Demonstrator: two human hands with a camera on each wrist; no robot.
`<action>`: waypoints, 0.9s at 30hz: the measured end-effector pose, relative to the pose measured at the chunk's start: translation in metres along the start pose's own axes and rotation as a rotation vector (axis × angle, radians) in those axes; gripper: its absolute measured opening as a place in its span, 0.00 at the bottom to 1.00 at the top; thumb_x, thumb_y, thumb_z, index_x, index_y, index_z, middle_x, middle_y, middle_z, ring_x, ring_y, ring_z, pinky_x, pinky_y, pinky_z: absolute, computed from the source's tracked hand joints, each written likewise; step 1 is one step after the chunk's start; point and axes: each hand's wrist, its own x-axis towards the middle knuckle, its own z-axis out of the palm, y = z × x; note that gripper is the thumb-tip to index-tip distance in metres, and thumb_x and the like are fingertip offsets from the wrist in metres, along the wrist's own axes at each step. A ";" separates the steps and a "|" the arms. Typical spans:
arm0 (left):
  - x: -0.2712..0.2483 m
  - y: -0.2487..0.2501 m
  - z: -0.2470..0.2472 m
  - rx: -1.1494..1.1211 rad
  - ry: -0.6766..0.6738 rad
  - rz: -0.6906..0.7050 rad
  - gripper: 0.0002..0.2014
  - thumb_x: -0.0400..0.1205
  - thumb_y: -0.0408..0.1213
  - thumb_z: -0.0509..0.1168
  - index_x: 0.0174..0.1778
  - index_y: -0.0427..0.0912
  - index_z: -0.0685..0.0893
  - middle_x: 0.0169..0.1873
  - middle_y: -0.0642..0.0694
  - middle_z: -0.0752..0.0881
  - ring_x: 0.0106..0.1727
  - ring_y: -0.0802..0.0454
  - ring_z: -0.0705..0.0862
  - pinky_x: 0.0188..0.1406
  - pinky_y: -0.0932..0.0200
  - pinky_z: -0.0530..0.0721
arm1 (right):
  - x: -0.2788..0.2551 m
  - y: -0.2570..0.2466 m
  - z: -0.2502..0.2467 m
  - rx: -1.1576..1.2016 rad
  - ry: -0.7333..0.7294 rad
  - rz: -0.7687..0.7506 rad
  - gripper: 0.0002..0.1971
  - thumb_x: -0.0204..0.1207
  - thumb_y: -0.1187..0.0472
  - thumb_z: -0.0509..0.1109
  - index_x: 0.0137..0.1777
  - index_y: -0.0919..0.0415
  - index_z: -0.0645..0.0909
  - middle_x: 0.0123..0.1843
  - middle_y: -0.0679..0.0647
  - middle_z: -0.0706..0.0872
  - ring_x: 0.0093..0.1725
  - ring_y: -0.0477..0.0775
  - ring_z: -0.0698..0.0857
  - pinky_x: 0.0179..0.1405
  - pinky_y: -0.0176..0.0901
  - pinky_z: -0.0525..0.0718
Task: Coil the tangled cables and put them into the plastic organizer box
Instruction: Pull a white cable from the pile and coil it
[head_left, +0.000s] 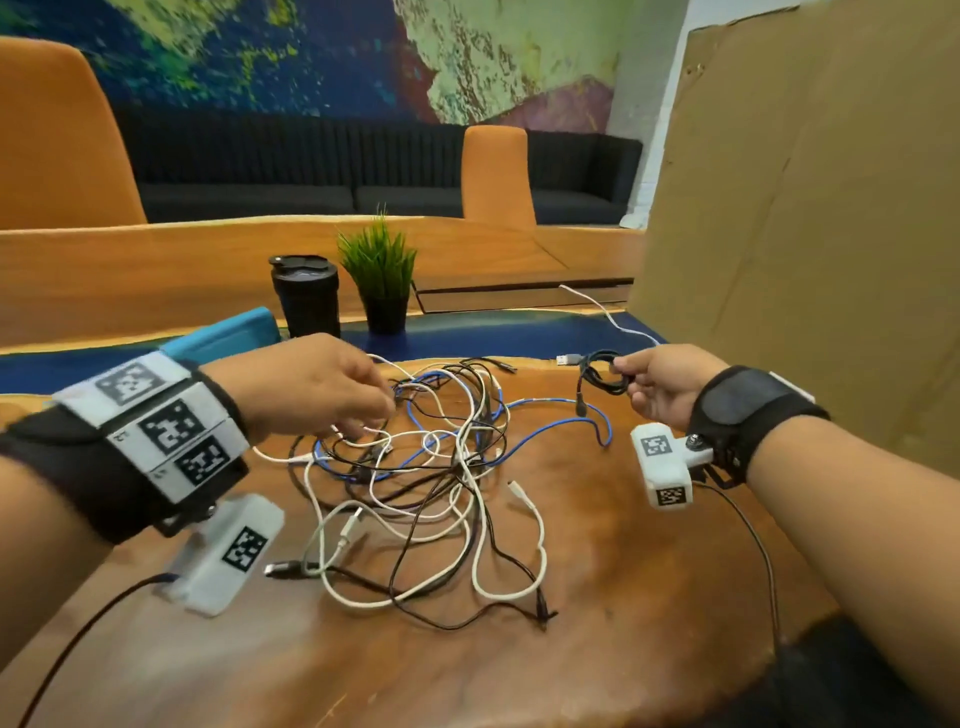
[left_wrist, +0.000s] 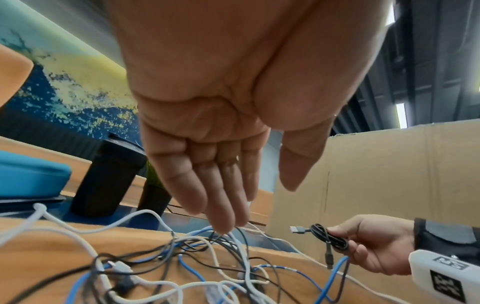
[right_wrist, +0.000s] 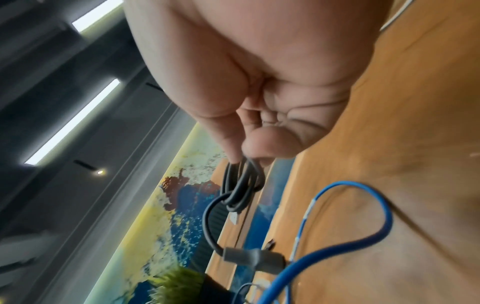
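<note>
From the head view, one black coil is done, pinched in the right hand at 2 o'clock; the tangle fills the table centre, uncoiled. No box is clearly visible; a mug and plant stand at 12.

Left wrist: the left hand hangs released, fingertips touching the tangle's strands.

Right wrist: thumb and finger grasp the coil; a blue cable loops just beside.
</note>
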 end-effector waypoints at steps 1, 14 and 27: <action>-0.001 -0.004 -0.003 0.053 -0.021 -0.006 0.04 0.82 0.39 0.72 0.49 0.46 0.91 0.44 0.45 0.94 0.45 0.49 0.92 0.44 0.55 0.86 | 0.006 0.005 -0.002 -0.003 0.013 0.017 0.03 0.83 0.64 0.66 0.49 0.64 0.80 0.33 0.52 0.72 0.27 0.45 0.70 0.14 0.30 0.76; -0.004 -0.030 -0.015 0.283 -0.119 -0.054 0.05 0.83 0.45 0.70 0.52 0.53 0.91 0.42 0.54 0.92 0.47 0.54 0.92 0.44 0.58 0.86 | 0.041 0.021 0.033 -0.676 0.028 0.072 0.07 0.78 0.63 0.73 0.50 0.68 0.86 0.35 0.62 0.88 0.19 0.51 0.80 0.18 0.36 0.78; -0.020 -0.031 0.012 0.633 -0.359 -0.066 0.21 0.79 0.61 0.68 0.41 0.45 0.90 0.34 0.53 0.90 0.39 0.51 0.87 0.39 0.58 0.81 | -0.072 -0.038 0.100 -0.899 -0.129 -0.842 0.03 0.78 0.57 0.75 0.43 0.52 0.89 0.32 0.48 0.87 0.29 0.49 0.84 0.24 0.38 0.78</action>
